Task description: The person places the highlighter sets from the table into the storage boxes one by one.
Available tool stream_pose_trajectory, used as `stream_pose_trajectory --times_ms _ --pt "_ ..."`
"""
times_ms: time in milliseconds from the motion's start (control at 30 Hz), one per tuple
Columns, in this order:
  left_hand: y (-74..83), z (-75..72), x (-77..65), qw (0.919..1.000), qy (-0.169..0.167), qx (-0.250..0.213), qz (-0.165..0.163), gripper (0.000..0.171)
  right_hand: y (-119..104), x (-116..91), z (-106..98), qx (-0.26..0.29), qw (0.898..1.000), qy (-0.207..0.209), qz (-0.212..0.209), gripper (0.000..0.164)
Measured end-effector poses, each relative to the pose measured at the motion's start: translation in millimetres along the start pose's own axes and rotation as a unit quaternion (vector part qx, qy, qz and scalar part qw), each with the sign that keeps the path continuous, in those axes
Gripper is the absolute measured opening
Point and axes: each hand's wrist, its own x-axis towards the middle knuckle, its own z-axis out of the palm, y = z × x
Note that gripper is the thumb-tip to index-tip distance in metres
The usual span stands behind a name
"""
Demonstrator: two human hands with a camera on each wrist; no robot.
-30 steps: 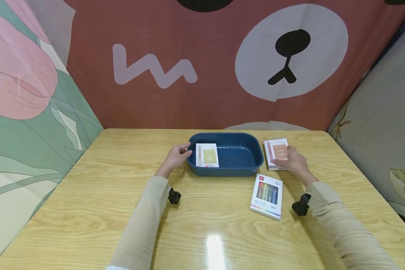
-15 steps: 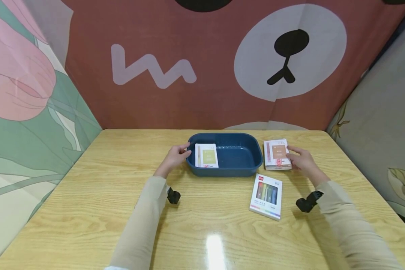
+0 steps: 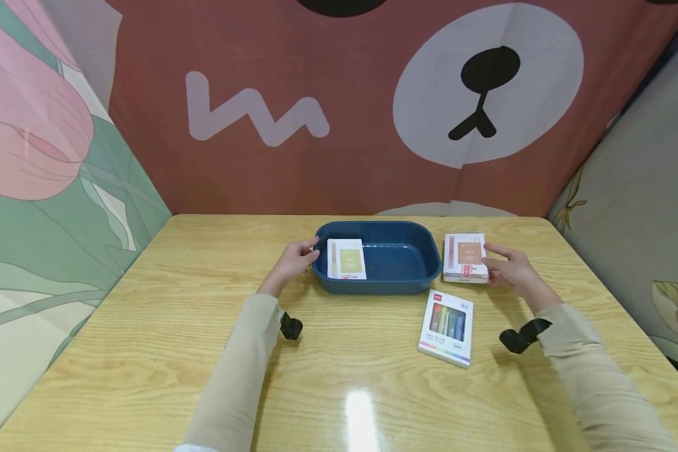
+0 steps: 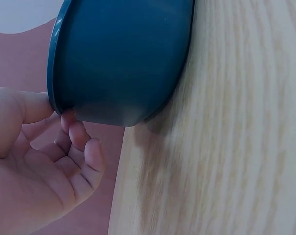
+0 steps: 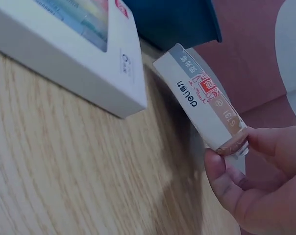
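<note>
My left hand point(image 3: 290, 267) pinches the left end of a dark blue plastic basin point(image 3: 381, 287) at its rim, between thumb and fingers; the left wrist view shows the basin's rounded wall point(image 4: 123, 58) standing on the table. Inside the basin, at its left, a white box with a yellow-green panel point(image 3: 350, 260) leans. Just right of the basin is a white highlighter box with an orange-brown panel point(image 3: 466, 257), printed "deli" on its side point(image 5: 189, 95). Thumb and fingers of my right hand point(image 3: 514, 271) grip its right end. Whether this box is slightly raised I cannot tell.
A white box with a clear window showing coloured pens point(image 3: 446, 328) lies on the wood-grain table point(image 3: 316, 389), in front of the basin's right end. Printed cloth point(image 3: 361, 176) stands behind the table. Each wrist wears a small black camera point(image 3: 525, 337).
My right hand has shifted from the top of the highlighter box to its right end, the wrist swinging right. The box has turned slightly. The left hand and basin stay put.
</note>
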Motion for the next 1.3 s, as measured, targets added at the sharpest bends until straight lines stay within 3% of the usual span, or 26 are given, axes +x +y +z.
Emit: stream_pose_trajectory --times_ms 200,300,467,567,700,1100,1300 --pt "-0.6 0.2 0.5 1.0000 -0.002 0.002 0.006 0.043 -21.7 -24.4 10.6 -0.042 0.998 -0.003 -0.039 0.056" --pt "-0.5 0.3 0.1 1.0000 -0.003 0.003 0.007 0.043 -28.0 -29.2 12.7 -0.035 0.999 0.008 -0.040 0.053" --pt "-0.5 0.5 0.5 1.0000 -0.004 -0.001 0.005 0.043 -32.3 -30.8 13.2 0.041 0.997 0.013 -0.061 0.055" --pt "-0.8 0.8 1.3 1.0000 -0.001 -0.003 0.003 0.043 -33.8 -31.5 13.2 0.111 0.991 0.010 -0.080 0.056" --pt "-1.5 0.8 1.8 1.0000 0.002 -0.002 0.005 0.043 -37.8 -33.6 14.7 0.167 0.981 0.014 -0.096 0.056" --pt "-3.3 -0.1 1.6 1.0000 -0.003 -0.004 0.005 0.043 -53.7 -37.8 28.0 0.204 0.974 0.020 -0.095 0.056" --pt "-3.9 -0.6 2.5 1.0000 -0.002 -0.005 0.006 0.043 -54.6 -37.9 38.6 0.234 0.966 0.003 -0.113 0.031"
